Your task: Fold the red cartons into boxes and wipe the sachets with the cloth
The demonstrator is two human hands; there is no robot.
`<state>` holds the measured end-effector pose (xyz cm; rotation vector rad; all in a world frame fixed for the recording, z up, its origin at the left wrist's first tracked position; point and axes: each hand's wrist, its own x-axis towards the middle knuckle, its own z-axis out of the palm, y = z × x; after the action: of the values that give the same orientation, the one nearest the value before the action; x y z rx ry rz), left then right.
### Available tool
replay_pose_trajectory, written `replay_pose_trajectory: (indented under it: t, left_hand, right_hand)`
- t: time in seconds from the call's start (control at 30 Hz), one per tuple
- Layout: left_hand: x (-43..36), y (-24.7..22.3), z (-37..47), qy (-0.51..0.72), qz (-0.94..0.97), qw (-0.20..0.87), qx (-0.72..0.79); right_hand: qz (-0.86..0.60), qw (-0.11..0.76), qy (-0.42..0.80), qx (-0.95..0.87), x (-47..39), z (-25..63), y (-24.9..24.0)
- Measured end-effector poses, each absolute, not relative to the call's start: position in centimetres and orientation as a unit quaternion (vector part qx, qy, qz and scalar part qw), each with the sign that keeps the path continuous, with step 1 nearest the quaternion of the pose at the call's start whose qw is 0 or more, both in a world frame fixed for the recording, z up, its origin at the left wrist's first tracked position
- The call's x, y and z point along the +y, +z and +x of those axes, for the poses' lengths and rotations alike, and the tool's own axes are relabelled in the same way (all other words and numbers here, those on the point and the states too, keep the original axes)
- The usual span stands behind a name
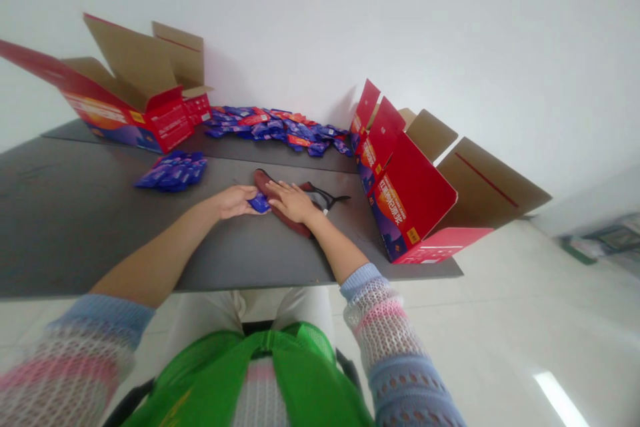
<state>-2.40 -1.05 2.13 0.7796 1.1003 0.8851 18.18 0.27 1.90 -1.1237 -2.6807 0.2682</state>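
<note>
My left hand [235,201] is closed on a small blue sachet [260,203], gripping it by its left edge at the middle of the grey table. My right hand [292,203] lies flat with its fingers stretched over a reddish-brown item [297,225] with dark edges; its kind is unclear. A grey and black part [323,200] sticks out from under the right side of that hand. The sachet's right end meets the brown item near my right fingertips. To the left, a small pile of blue sachets [175,171] rests on the table.
A long heap of blue and red sachets [275,125] runs along the wall at the table's back. Red cartons with raised flaps stand at the back left [170,119] and on the right [413,203]. The table's front edge [250,289] is close to my lap.
</note>
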Motion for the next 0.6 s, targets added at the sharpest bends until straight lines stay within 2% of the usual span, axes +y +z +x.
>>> replay_pose_trajectory:
  t: [0.23, 0.47, 0.6]
  left_hand:
    - [-1.1, 2.4, -2.5, 0.338, 0.385, 0.698, 0.501]
    - [-0.3, 1.8, -3.1, 0.347, 0.359, 0.708, 0.499]
    - [0.0, 1.2, -2.9, 0.398, 0.341, 0.721, 0.453]
  right_hand:
    - [-0.436, 0.113, 0.105, -0.887, 2.2, 20.2, 1.4]
    - [-0.297, 0.239, 0.129, -0.915, 0.2, 19.6, 2.2]
    - [-0.239, 0.202, 0.141, -0.939, -1.6, 17.3, 2.3]
